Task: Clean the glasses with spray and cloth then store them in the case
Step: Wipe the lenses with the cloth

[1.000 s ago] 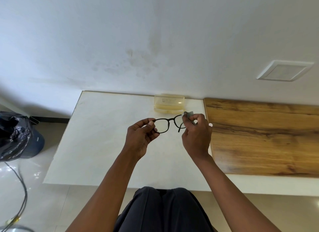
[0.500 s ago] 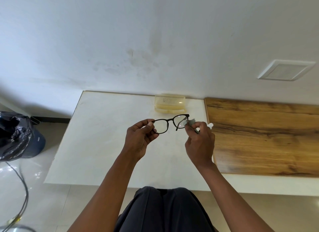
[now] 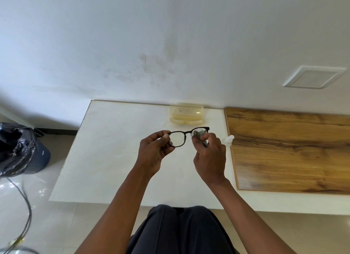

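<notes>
Low in the frame the person's dark-trousered lap sits just short of the table's near edge, both forearms reaching up from the bottom toward the centre. The left hand (image 3: 154, 155) pinches the left end of the glasses (image 3: 182, 135) between thumb and curled fingers, holding the frame level in the air above the white table (image 3: 106, 159), probably so the lenses face the person and stay steady. The right hand (image 3: 209, 157) pinches a small grey cloth (image 3: 198, 135) around the right lens, fingers folded over it; that looks like the wiping step, with one hand as anchor and the other doing the rubbing. Just right of that hand a little white spray bottle (image 3: 228, 139) stands at the seam where the table meets the wooden board (image 3: 293, 149), within easy reach. Further back, against the wall, the pale yellow case (image 3: 186, 113) lies just beyond the glasses; I cannot tell whether its lid is fully open. The path to it is short and nothing stands between. The left half of the table offers bare room to set things down. At the left edge of the frame a black-bagged bin (image 3: 17, 149) and cables sit on the floor, well apart.
</notes>
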